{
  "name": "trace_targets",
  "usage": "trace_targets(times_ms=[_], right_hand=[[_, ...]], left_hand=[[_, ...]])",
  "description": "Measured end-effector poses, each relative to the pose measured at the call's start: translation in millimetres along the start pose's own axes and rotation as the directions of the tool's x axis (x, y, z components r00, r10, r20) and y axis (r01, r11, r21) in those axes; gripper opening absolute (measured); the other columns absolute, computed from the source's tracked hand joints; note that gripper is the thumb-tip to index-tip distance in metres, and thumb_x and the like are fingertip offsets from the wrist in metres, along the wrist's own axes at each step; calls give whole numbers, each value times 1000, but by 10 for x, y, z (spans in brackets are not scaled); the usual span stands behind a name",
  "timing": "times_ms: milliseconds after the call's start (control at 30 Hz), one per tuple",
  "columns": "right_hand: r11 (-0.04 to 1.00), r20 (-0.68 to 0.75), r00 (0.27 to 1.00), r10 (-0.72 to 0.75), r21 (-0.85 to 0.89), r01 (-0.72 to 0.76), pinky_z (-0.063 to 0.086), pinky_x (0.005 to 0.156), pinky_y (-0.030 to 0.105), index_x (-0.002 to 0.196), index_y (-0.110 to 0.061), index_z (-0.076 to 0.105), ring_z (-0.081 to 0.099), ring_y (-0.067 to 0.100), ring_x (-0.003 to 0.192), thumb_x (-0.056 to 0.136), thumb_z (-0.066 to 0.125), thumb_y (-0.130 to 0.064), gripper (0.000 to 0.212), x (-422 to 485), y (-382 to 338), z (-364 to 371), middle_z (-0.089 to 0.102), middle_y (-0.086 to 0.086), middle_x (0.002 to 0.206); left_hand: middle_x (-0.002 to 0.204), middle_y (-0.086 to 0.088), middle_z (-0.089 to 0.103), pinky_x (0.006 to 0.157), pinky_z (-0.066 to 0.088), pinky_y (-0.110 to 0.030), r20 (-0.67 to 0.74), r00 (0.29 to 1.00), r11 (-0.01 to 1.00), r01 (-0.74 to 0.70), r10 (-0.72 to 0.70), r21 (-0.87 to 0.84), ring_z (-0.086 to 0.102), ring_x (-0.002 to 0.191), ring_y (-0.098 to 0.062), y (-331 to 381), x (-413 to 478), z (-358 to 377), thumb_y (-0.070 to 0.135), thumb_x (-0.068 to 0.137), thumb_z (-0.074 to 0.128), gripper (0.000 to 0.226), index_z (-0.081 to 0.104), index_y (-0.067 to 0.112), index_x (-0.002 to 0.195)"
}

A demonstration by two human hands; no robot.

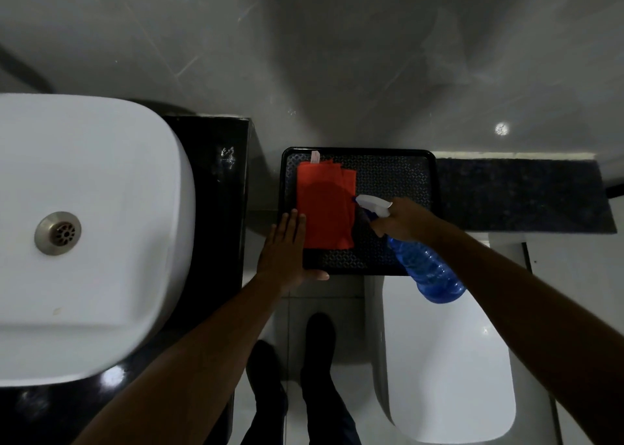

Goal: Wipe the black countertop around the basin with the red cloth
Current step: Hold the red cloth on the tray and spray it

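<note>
The red cloth (324,204) lies folded on the left half of a black patterned tray (398,174). My left hand (287,252) rests flat on the tray's near left corner, fingers straight and touching the cloth's left edge, thumb along the tray's front rim. My right hand (405,221) grips the neck of a blue spray bottle (425,265); its white nozzle (371,203) points at the cloth's right edge. The black countertop (216,208) runs along the right and front of the white basin (94,235) at the left.
A toilet (449,360) with a closed white lid stands at the lower right. Behind it runs a dark speckled ledge (523,194). Grey glossy wall tiles fill the top. My dark shoes (317,350) stand on the pale floor between counter and toilet.
</note>
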State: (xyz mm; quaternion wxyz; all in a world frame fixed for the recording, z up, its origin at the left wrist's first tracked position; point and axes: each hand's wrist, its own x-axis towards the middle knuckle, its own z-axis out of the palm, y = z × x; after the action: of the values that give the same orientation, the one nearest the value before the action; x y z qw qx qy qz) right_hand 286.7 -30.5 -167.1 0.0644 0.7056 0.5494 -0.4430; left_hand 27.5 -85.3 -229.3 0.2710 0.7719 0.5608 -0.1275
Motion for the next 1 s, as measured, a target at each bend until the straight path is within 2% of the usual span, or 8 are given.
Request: trace_targets(times_ms=[133,433,533,600,667,800,900,1000], right_hand=[[996,-67,996,-51,73,56,40,45,22,65,-23,60,60,8,53,57,69,-32,15,12,-11,-82,64,-7,62],[1000,31,1000,4,-19,-3,44,54,26,97,-12,59,59,14,68,68,74,-27,36,8,18,-42,60,-1,76],[998,81,997,-15,-60,20,44,52,22,78,-27,60,60,12,64,71,72,-24,15,-54,57,17,60,-2,71],[997,105,993,-50,-58,56,39,49,19,64,-35,61,58,8,61,72,71,-22,18,-108,82,65,58,-5,66],[996,113,993,-38,-70,46,38,50,19,72,-28,62,58,9,63,73,71,-25,10,-130,116,106,58,-6,67],[994,110,994,-2,-104,14,47,59,24,90,-19,58,60,14,71,71,73,-28,25,-123,142,155,59,-1,77],[994,96,995,-13,-103,23,47,55,24,88,-13,59,59,12,65,71,72,-27,25,-116,140,168,60,0,73],[999,73,997,-19,-48,23,52,62,30,97,-4,64,62,16,69,74,72,-25,32,-86,113,152,63,2,76]], left_hand=[[163,-13,-22,123,-8,-46,13,1000,1000,8,-7,-28,-20,151,-27,15,11,-22,85,61,62,146,-23,9,152],[163,-14,-23,121,-9,-44,15,1000,999,15,-14,-43,-19,151,-28,25,20,-43,84,59,65,148,-23,10,152],[163,-14,-24,121,-9,-44,15,1000,998,17,-16,-57,-20,151,-28,33,13,-52,83,59,66,148,-24,11,152],[162,-14,-25,122,-9,-45,18,1000,998,20,-19,-57,-20,151,-28,42,7,-56,82,60,67,148,-25,10,152],[162,-14,-26,122,-9,-45,17,1000,998,21,-20,-60,-20,151,-28,48,1,-56,81,60,68,148,-25,10,152],[162,-14,-25,121,-9,-44,8,1000,998,22,-22,-65,-20,151,-28,47,1,-55,81,59,69,149,-24,10,152],[162,-13,-26,122,-9,-44,16,1000,997,27,-26,-67,-21,151,-27,45,10,-49,82,58,68,150,-24,11,152],[162,-12,-26,123,-9,-44,18,999,997,30,-29,-71,-22,150,-27,43,16,-46,81,58,69,150,-25,11,152]])
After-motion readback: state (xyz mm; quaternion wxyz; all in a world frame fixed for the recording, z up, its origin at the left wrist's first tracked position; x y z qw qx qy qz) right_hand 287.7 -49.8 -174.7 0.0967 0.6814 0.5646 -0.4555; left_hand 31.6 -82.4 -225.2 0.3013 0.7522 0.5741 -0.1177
